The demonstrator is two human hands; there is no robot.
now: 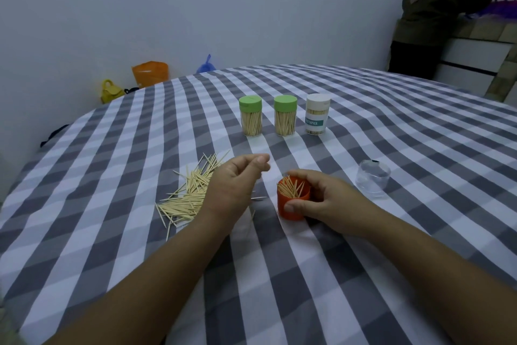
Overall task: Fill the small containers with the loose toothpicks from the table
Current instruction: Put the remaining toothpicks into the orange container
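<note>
An orange container [291, 206] stands on the checked tablecloth, partly filled with toothpicks that lean out of its mouth. My right hand [321, 199] is wrapped around it from the right side. My left hand [236, 179] hovers just left of the container with thumb and fingers pinched together; I cannot make out a toothpick in the pinch. A pile of loose toothpicks [190, 193] lies on the cloth left of that hand. A few stray toothpicks [258, 198] lie between the hands.
Two green-lidded jars [251, 115] [285, 115] and a white-lidded jar [317, 114], all full of toothpicks, stand in a row behind. A clear plastic cap [372, 178] lies to the right. A person [436, 9] stands at far right by a counter.
</note>
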